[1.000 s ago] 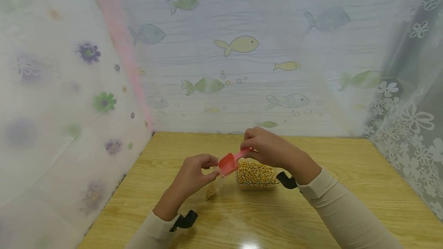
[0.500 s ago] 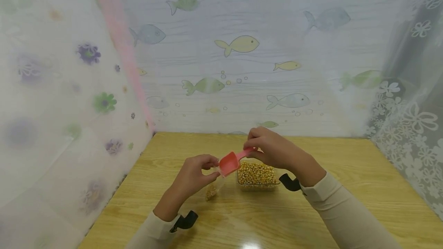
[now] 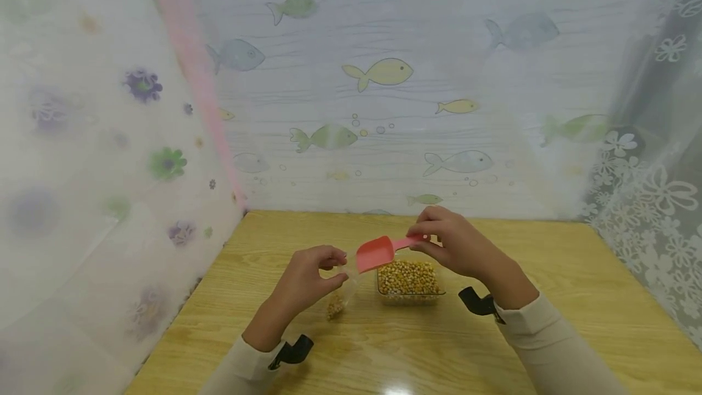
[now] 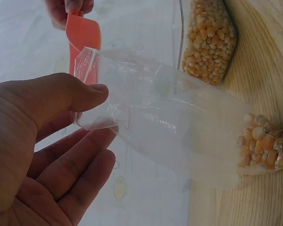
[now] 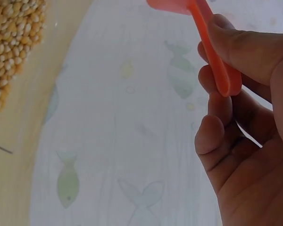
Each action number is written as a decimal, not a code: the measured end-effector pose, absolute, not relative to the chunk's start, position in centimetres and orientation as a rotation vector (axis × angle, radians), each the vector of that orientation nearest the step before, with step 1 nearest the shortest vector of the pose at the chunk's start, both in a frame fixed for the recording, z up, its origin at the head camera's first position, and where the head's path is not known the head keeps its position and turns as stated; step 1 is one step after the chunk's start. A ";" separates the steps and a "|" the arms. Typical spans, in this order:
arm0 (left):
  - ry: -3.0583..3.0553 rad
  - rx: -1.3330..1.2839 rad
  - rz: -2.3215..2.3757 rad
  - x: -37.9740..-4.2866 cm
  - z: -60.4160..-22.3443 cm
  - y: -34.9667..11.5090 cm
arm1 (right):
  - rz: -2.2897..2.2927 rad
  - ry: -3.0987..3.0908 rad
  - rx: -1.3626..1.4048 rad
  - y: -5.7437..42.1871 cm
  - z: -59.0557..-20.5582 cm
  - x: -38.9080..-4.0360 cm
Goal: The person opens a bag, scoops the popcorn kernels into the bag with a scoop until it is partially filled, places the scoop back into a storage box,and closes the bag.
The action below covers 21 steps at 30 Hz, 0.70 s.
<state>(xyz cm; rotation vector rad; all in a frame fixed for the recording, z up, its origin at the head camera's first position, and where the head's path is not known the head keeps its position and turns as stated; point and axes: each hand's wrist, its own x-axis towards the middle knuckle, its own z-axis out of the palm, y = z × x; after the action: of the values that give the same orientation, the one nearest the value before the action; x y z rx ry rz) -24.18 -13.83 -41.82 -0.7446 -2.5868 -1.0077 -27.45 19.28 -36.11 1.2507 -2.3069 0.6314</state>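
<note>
A clear plastic bag (image 4: 170, 113) with corn kernels (image 4: 266, 146) in its bottom hangs from my left hand (image 3: 304, 279), which pinches it near the open mouth between thumb and fingers. My right hand (image 3: 460, 245) grips a pink scoop (image 3: 376, 253) by its handle (image 5: 219, 66). In the head view the scoop's bowl looks bare inside and is tilted toward the bag's mouth, just right of it. Below the scoop stands a clear rectangular container (image 3: 411, 301) filled with corn kernels (image 3: 408, 278).
The things stand on a wood-grain table (image 3: 439, 352). A fish-printed curtain (image 3: 356, 102) closes off the back, and a flower-printed sheet (image 3: 109, 212) lines the left side. A small black camera (image 3: 293, 351) is worn on each wrist.
My right hand has drawn the scoop away to the right, off the bag's mouth, and the scoop has levelled out. The left hand and the bag have barely moved.
</note>
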 end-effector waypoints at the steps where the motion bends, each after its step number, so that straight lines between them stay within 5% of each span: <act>1: -2.587 -0.747 -1.011 -24.2 -41.8 -13.8 | 0.646 -2.309 1.235 19.5 -36.4 -27.4; 21: -2.573 -0.758 -1.009 -23.9 -41.5 -14.0 | 0.797 -2.381 0.993 24.3 -42.4 -27.1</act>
<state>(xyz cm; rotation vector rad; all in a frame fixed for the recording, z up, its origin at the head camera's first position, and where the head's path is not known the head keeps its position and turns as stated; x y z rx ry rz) -23.95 -13.97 -41.53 -0.7582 -2.5732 -1.0092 -27.14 24.29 -42.38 0.9931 -2.3810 0.7970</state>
